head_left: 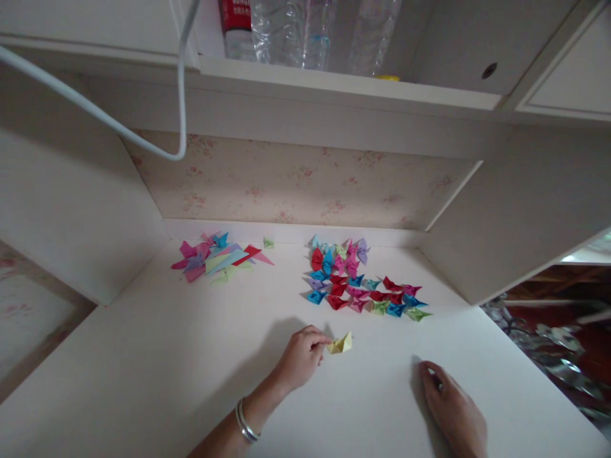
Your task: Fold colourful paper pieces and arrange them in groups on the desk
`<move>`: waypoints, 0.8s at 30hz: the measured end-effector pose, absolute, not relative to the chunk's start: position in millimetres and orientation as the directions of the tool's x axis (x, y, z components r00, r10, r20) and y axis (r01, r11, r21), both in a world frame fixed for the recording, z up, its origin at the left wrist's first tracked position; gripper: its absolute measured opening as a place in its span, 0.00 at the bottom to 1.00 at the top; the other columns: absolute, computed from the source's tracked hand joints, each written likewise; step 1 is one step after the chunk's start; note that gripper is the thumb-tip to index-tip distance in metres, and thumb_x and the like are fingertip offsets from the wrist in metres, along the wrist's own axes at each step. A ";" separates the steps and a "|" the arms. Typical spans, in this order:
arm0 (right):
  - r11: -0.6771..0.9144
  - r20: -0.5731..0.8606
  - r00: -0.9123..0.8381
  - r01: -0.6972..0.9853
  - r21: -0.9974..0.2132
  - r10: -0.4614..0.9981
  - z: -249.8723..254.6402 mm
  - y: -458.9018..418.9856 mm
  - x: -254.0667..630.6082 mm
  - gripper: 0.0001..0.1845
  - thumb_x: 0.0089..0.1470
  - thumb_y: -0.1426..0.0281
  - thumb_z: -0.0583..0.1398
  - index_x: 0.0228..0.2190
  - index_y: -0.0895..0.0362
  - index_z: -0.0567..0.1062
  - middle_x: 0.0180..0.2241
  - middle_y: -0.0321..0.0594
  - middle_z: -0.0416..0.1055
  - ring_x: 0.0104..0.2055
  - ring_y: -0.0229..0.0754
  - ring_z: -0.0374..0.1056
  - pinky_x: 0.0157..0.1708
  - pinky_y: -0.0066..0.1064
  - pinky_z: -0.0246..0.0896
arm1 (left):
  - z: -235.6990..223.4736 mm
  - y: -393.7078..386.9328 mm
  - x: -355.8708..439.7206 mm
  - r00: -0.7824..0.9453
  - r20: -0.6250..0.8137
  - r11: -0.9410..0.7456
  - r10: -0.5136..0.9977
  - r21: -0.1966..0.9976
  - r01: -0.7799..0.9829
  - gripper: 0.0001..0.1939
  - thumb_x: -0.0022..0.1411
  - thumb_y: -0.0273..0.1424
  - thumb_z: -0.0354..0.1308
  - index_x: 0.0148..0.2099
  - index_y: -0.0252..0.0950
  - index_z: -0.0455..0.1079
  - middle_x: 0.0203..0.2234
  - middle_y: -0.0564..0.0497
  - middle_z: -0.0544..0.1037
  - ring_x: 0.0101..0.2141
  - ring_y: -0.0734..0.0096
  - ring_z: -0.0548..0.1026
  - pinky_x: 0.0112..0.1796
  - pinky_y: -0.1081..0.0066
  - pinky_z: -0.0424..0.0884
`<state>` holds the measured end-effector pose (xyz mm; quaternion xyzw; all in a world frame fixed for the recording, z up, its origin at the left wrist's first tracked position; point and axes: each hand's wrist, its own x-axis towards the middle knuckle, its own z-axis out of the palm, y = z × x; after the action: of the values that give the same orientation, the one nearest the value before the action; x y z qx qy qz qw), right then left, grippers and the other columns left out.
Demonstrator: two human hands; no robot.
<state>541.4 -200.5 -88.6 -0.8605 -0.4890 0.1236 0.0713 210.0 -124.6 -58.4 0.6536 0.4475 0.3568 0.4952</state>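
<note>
My left hand (301, 353) is at the middle of the white table, with a silver bracelet on its wrist. Its fingers are closed at the left end of a small yellow origami piece (340, 344), which has raised points and sits just above or on the tabletop. To the right, my right hand (452, 407) rests on its side, loosely curled with thumb and forefinger almost meeting; nothing shows in it. Rows of small coloured origami pieces (358, 291), in red, blue, pink, green and purple, stand beyond the yellow one.
A heap of folded paper pieces (224, 257) lies at the back left, with a small green piece (268, 243) beside it. Overhead, a shelf (344, 86) holds clear plastic bottles (279, 32). A white cable (143, 144) hangs at the upper left. White side panels flank the table.
</note>
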 end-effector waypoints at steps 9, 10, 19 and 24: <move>-0.520 -0.152 0.497 0.816 -0.253 0.854 -81.2 -199.9 536.5 0.26 0.58 0.52 0.44 0.49 0.47 0.70 0.47 0.41 0.75 0.45 0.51 0.72 0.36 0.35 0.61 | -50.7 -122.6 208.9 0.287 0.046 -0.101 0.957 0.978 0.182 0.15 0.62 0.29 0.49 0.40 0.35 0.78 0.36 0.49 0.74 0.21 0.80 0.70 0.22 0.78 0.65; -0.523 -0.160 0.498 0.815 -0.250 0.852 -80.8 -199.7 536.7 0.26 0.58 0.52 0.43 0.50 0.47 0.69 0.47 0.41 0.75 0.45 0.51 0.72 0.37 0.35 0.61 | -50.6 -122.3 209.0 0.281 0.052 -0.105 0.958 0.978 0.178 0.15 0.62 0.29 0.49 0.40 0.35 0.78 0.36 0.49 0.74 0.21 0.80 0.69 0.22 0.78 0.65; -0.507 -0.160 0.481 0.824 -0.252 0.862 -87.7 -200.1 540.1 0.26 0.59 0.52 0.43 0.50 0.47 0.68 0.48 0.41 0.73 0.47 0.51 0.71 0.38 0.36 0.60 | -45.2 -118.4 213.6 0.292 0.071 -0.126 0.954 0.977 0.173 0.14 0.62 0.28 0.49 0.39 0.35 0.77 0.35 0.50 0.74 0.21 0.80 0.70 0.22 0.78 0.66; -0.492 -0.110 0.480 0.838 -0.238 0.870 -90.0 -200.9 537.1 0.24 0.60 0.54 0.43 0.49 0.47 0.68 0.48 0.40 0.74 0.46 0.50 0.71 0.38 0.35 0.60 | -30.8 -105.3 237.7 0.392 0.166 -0.269 0.905 0.937 0.224 0.16 0.60 0.22 0.47 0.38 0.35 0.78 0.35 0.49 0.75 0.22 0.81 0.69 0.24 0.79 0.67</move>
<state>537.1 -200.9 -90.0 -0.8568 -0.4984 0.1084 0.0756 237.7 -105.3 -30.8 0.7014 0.4023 0.3773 0.4514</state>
